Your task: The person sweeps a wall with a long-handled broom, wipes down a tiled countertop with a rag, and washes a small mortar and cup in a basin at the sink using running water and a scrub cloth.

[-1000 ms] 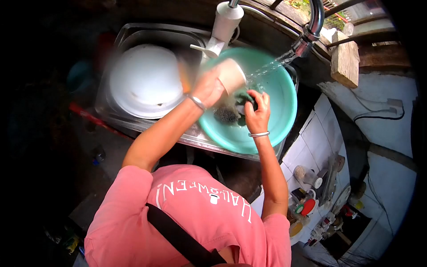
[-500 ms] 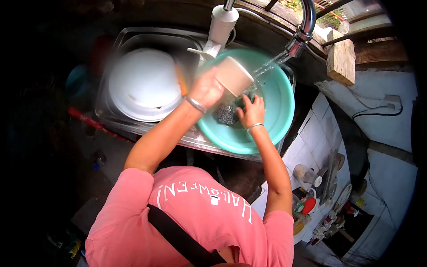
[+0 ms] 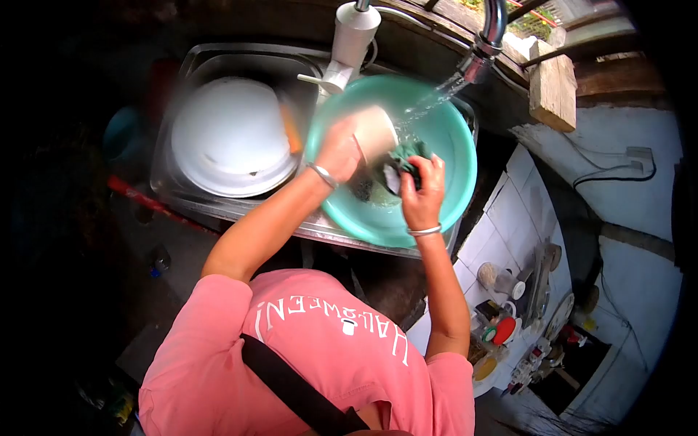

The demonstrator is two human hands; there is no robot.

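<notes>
My left hand [image 3: 339,152] is wrapped round a cream-coloured cup [image 3: 376,135], tilted over the green plastic basin [image 3: 459,156]. In my right hand [image 3: 424,192] is a crumpled dark green scrubbing cloth [image 3: 401,161], close beside the cup. Running water [image 3: 435,100] falls from the faucet [image 3: 480,62] into the basin. A dark wire scourer [image 3: 361,189] lies in the basin below the cup, partly hidden. Blur softens the left hand and the cup.
White plates [image 3: 229,138] lie stacked in the left part of the steel sink [image 3: 161,174], with an orange object [image 3: 291,129] at their edge. A white fixture [image 3: 353,36] stands behind. Jars [image 3: 502,280] and other kitchen items sit on the tiled counter at right.
My right hand has lifted the green cloth out of the basin bottom, up beside the cup. My left hand has lowered the cup slightly. The camera view has shifted a little.
</notes>
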